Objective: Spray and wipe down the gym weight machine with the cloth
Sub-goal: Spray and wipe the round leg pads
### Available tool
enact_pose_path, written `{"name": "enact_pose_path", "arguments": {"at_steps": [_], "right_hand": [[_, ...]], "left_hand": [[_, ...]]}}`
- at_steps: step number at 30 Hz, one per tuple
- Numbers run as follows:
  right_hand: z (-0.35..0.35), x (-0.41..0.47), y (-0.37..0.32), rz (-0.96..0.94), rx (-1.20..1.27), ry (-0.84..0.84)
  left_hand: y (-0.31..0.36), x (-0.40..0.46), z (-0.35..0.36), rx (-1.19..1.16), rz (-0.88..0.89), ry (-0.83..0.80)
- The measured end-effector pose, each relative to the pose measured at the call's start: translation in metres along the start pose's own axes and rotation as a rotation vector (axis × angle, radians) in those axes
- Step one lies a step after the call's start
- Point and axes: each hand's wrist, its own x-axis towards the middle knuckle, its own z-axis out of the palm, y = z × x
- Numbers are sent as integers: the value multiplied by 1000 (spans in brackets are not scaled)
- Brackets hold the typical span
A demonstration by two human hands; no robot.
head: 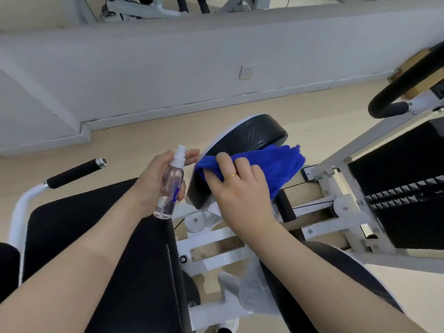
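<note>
The right hand [242,188] presses a bunched blue cloth [271,164] against the black round pad [247,138] of the weight machine. Its fingers curl over the fabric and hold it down on the pad's near rim. A gold ring sits on one finger. The cloth is wadded rather than spread, which I judge suits rubbing a curved edge under pressure.

The left hand [156,181] is wrapped round a small clear spray bottle [171,186], just left of the pad. The bottle stands upright with its white nozzle [180,152] at the top, near the pad's left edge. Fingers extend behind the nozzle, so I cannot tell whether any rests on the pump. Held this close, the bottle is placed for a further spray without a reach, in my judgement. Clear liquid shows in its lower part. A blue mark appears on the bottle's face, but it is too small to read.

Below the pad and nearer the person lies the black seat cushion [108,236]. A foam-covered handle [74,173] stands well left of the pad. The white frame [336,162] runs right of the pad towards the dark weight stack [403,188]. A wall socket [247,72] is set in the wall beyond the pad.

No brand, label or legible writing is visible anywhere on the machine.
</note>
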Motion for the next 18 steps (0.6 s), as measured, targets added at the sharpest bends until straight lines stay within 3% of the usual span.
{"name": "enact_pose_path", "arguments": {"at_steps": [2, 6, 9, 11, 16, 18], "right_hand": [[-2, -9, 0, -99, -42, -40], [-9, 1, 8, 244, -7, 83], [11, -4, -20, 265, -11, 117], [39, -25, -48, 232, -39, 24], [104, -63, -91, 266, 8, -443], [92, -47, -86, 325, 38, -414]], "left_hand": [[-2, -4, -1, -21, -10, -23], [0, -5, -1, -75, -28, -30], [1, -1, -2, -60, -20, -66], [2, 5, -8, -20, -7, -110], [3, 21, -24, 110, 23, -235], [4, 28, -25, 120, 16, -240]]}}
